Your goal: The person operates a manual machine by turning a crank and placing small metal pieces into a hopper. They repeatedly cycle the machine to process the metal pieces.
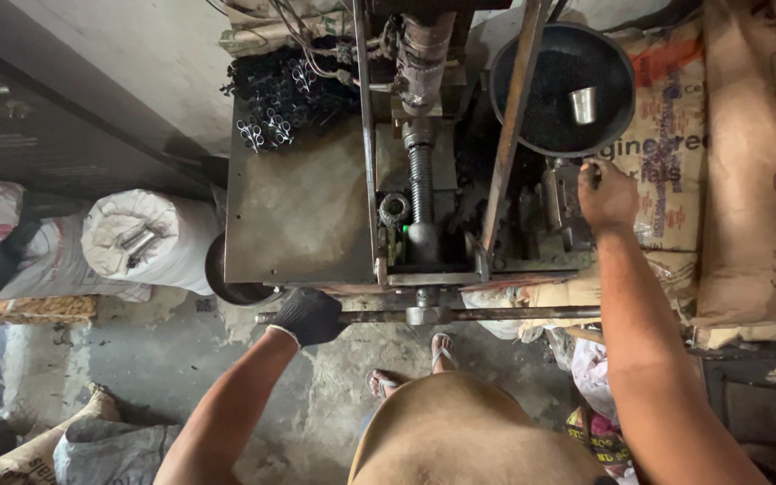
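Press machine (424, 180) fills the middle, steel surface (303, 211) on its left w/ a heap of small black parts (285, 94) at the back. Long handle bar (424, 315) runs left-right across the front, axis horizontal. Left hand (308, 316), dark glove, clenched round the bar's left end. Right hand (605, 193), bare, fingers closed on a small part at the machine's right side, just below the black pan (560, 87) w/ a metal cup (583, 105).

Grey metal press table (298, 211), pile of small black parts (285, 90) at its back
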